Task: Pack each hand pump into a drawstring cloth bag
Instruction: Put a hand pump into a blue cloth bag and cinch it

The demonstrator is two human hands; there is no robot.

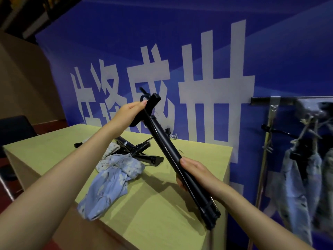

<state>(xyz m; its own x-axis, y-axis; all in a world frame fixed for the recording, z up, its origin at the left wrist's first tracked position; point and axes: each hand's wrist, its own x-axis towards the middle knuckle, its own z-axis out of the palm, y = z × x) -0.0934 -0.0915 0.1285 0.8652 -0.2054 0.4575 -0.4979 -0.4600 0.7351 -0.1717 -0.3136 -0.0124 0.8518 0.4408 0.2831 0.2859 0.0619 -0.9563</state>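
Our right hand clasps the hand pump barrel, left hand pinching its handle, steadying it above the drawstring cloth bag for bagging.

Two bare forearms are seen, entering from the lower corners. No sleeves, gloves, rings or watches are worn on the left hand or the right hand. Fingernails are kept short and unpainted.

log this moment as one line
step: pump lifted | left hand: on pump handle | right hand: on barrel | bag: on table, empty | spare pumps: behind bag
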